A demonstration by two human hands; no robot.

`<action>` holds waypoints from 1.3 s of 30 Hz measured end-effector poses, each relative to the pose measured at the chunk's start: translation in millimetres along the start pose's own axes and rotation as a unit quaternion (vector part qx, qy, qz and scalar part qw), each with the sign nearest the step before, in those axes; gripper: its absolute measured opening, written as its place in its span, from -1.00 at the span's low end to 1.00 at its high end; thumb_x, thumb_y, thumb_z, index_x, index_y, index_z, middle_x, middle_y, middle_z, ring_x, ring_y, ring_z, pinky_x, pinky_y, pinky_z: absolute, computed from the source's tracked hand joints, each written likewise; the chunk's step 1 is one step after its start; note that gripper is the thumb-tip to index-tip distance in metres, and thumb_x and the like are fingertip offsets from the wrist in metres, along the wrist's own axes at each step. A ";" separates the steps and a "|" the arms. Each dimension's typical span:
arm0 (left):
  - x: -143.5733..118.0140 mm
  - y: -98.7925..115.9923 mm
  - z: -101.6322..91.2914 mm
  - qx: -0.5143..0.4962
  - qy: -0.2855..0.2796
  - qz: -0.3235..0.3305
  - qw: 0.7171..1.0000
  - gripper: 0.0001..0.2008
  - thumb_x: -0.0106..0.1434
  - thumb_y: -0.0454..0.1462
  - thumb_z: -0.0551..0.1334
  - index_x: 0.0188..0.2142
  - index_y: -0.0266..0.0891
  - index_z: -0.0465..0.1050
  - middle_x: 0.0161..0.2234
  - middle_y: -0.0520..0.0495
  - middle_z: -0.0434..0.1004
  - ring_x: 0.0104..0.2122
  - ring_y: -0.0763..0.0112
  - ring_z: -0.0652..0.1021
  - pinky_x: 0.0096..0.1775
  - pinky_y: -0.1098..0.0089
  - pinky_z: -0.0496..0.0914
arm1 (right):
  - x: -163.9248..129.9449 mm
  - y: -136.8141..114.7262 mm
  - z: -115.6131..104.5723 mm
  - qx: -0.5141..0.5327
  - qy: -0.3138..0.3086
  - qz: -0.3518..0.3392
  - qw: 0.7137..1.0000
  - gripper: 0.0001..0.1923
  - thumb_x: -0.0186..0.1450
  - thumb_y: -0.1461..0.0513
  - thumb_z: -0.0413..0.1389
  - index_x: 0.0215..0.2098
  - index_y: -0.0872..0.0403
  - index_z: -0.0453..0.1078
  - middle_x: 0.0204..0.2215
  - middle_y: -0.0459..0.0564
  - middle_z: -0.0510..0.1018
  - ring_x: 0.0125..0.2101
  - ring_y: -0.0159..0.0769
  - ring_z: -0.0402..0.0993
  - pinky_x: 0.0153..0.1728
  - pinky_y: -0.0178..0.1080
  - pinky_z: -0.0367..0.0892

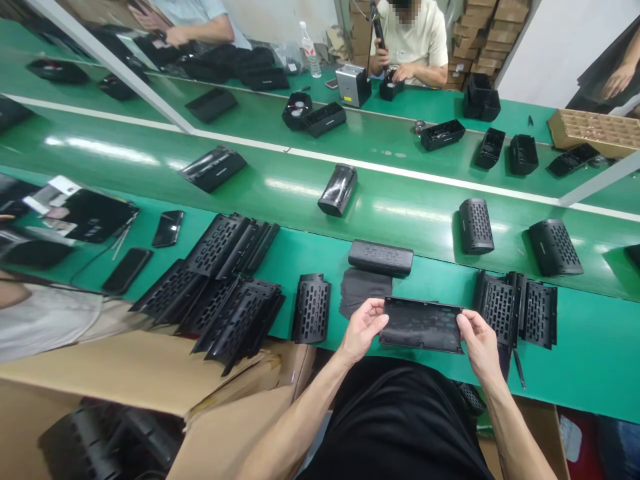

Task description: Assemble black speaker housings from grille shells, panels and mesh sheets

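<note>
Two hands: left hand (361, 328) & right hand (476, 340) pinch the ends of a black panel (421, 325), held over the table edge (590, 373).
Done: looks like some; 3 wrapped speakers (476, 225) sit on the belt (280, 187).
Left: many grilles (225, 287) in piles.
Hidden: box (100, 433) inside too dark to tell.

Black tray panel (421, 325), lying between the hands: matt plastic, its flat face looking dusty and faintly scuffed. Perforated grille shells (226, 287), piled left of the panel: black plastic, showing a slight satin sheen along the slot edges. Dark sheets (361, 288), lying just behind the panel: thin, matt, cloth-like. Counter (590, 347): green, smooth and glossy, throwing back streaks of lamp light. Box (150, 377), sitting left of the panel: plain brown cardboard, dull and rough.
</note>
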State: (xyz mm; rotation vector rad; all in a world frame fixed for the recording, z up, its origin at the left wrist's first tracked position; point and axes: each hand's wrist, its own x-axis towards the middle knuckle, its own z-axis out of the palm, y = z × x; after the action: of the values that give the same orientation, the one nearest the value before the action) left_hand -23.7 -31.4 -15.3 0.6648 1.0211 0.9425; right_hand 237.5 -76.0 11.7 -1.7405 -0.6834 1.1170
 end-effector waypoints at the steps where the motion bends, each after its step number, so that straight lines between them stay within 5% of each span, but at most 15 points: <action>1: 0.0 0.0 -0.4 0.000 -0.001 0.003 1.000 -0.52 0.09 -0.04 0.55 -0.11 -0.23 0.52 -0.25 -0.05 0.59 -0.26 0.38 0.54 -0.18 0.39 0.43 | 0.0 0.3 -0.6 0.001 0.000 0.000 1.000 -0.41 0.08 -0.25 0.38 -0.28 0.06 0.54 -0.54 -0.13 0.44 -0.52 -0.35 0.26 -0.49 -0.29 0.27; 12: -2.7 4.9 -4.0 -0.003 -0.041 0.029 0.999 -0.53 0.11 -0.09 0.55 -0.07 -0.24 0.53 -0.23 -0.06 0.59 -0.23 0.37 0.54 -0.13 0.38 0.41 | 1.7 5.3 -7.4 0.012 0.010 -0.005 1.000 -0.42 0.05 -0.21 0.42 -0.21 0.04 0.62 -0.31 0.02 0.66 -0.32 -0.19 0.51 -0.26 -0.16 0.45; 32: 2.1 13.6 0.0 -0.043 -0.041 0.008 0.998 -0.54 0.09 -0.15 0.56 -0.08 -0.24 0.52 -0.23 -0.07 0.59 -0.26 0.37 0.57 -0.19 0.39 0.48 | 9.8 10.2 -0.5 0.103 -0.032 0.041 0.993 -0.47 0.04 -0.13 0.48 -0.18 0.00 0.62 -0.33 -0.02 0.67 -0.40 -0.24 0.51 -0.34 -0.22 0.43; 36: 0.6 23.1 -0.9 -0.109 -0.071 -0.030 0.991 -0.56 0.13 -0.13 0.53 -0.05 -0.19 0.51 -0.26 -0.01 0.59 -0.49 0.44 0.54 -0.47 0.43 0.45 | 13.0 1.1 5.6 0.138 -0.067 0.069 0.986 -0.46 0.02 -0.14 0.49 -0.17 -0.02 0.62 -0.30 0.00 0.71 -0.40 -0.19 0.58 -0.37 -0.21 0.46; 39: 6.8 31.9 -4.6 -0.209 -0.101 -0.108 0.967 -0.63 0.28 0.03 0.39 -0.12 -0.19 0.56 -0.29 -0.04 0.66 -0.49 0.35 0.59 -0.42 0.35 0.49 | 17.7 -13.0 10.9 0.148 -0.111 0.092 0.978 -0.42 -0.01 -0.16 0.49 -0.19 0.01 0.62 -0.35 0.02 0.71 -0.46 -0.20 0.59 -0.42 -0.22 0.46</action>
State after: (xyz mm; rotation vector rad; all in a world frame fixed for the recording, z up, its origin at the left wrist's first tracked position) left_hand -37.2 -10.7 6.5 0.2815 0.6691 0.8430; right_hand 235.7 -51.8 15.0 -1.4589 -0.4646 1.4772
